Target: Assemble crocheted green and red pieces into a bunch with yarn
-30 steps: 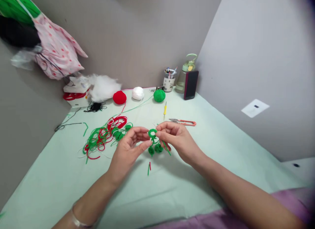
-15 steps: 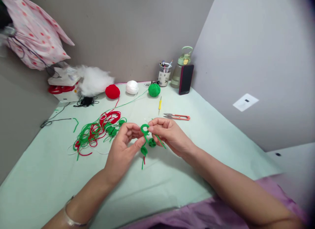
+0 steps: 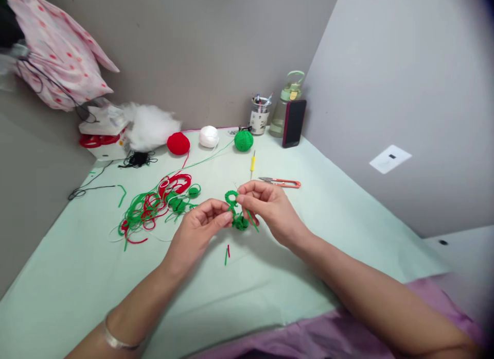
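Held above the counter (image 3: 347, 209), the green ring (image 3: 227, 198) is pinched at three o'clock by the right hand's fingers (image 3: 242, 198); the left hand's fingers (image 3: 224, 218) pinch the green strand (image 3: 232, 209) at six o'clock. Fine yarn work seems in hand, likely calling next for steady tension.

Green crochet (image 3: 227, 196) in both your grips: left hand (image 3: 199, 226) at its eight o'clock, right hand (image 3: 275, 208) at three.

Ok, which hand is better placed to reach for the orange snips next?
Right, probably: the orange snips lie just beyond the right hand, while the left hand is farther off. Both hands hold the green crochet piece.
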A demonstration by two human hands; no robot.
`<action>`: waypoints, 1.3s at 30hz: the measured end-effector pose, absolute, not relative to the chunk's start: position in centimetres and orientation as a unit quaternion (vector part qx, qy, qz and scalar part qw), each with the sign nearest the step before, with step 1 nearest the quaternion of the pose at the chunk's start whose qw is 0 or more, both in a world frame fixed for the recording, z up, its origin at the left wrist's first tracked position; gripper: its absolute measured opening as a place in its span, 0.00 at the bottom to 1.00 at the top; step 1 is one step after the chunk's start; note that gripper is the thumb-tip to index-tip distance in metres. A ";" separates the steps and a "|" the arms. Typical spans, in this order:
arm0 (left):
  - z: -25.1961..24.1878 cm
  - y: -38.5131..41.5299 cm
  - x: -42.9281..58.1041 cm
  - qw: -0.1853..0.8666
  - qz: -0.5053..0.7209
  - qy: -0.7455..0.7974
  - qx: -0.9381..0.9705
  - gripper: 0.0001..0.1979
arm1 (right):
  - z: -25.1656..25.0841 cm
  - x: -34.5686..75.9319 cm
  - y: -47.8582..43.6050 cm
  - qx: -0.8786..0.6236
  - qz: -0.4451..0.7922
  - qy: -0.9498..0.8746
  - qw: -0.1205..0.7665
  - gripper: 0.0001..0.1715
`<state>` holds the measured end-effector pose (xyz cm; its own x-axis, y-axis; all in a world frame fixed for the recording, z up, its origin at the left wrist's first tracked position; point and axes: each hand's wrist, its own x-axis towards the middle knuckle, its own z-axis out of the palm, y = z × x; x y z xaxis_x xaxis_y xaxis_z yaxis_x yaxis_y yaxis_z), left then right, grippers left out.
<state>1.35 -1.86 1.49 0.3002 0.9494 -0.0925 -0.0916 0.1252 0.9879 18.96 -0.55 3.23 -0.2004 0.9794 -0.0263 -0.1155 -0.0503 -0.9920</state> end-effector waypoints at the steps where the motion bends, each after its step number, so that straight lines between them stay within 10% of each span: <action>1: 1.4 -1.8 1.3 0.625 0.417 0.421 0.507 0.09 | 3.2 19.0 -0.5 -0.424 0.588 -0.505 0.468 0.15; 39: 1.5 -1.7 0.8 0.629 0.430 0.422 0.490 0.09 | 3.2 19.9 0.3 -0.417 0.610 -0.466 0.486 0.14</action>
<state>0.79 -1.69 1.51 0.2730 0.9558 -0.1092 -0.1276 0.1485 0.9807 19.94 0.27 3.18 -0.1782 0.9824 -0.0563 -0.2049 -0.0930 -0.9743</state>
